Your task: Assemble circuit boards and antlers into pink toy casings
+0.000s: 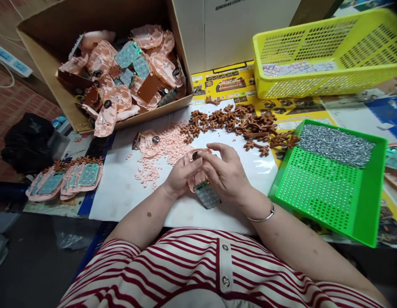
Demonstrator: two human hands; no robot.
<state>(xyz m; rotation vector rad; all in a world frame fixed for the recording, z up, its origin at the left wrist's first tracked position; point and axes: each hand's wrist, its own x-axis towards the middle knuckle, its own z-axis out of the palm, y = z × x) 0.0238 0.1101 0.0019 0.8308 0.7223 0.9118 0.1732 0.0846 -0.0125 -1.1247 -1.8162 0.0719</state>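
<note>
Between my two hands is a pink plastic toy shell (192, 182) with a round black speaker (195, 155) near its top and a bubble-textured silver-green panel (207, 195) hanging at its lower end. My left hand (180, 175) wraps around the shell's left side, thumb near the speaker. The fingers of my right hand (225, 171) close over its upper right part, beside the speaker; whatever lies under those fingertips is hidden. Just left of my hands, a pile of small pink plastic pieces (172, 141) lies on the white sheet (121, 171), with another pink shell (149, 143) beside it.
A cardboard box (46, 64) full of pink shells stands at back left. Brown antler-shaped parts (233, 119) lie behind my hands. A green tray (326, 188) of screws is at right, a yellow basket (314, 81) behind it. Shells with panels (73, 179) stand at left.
</note>
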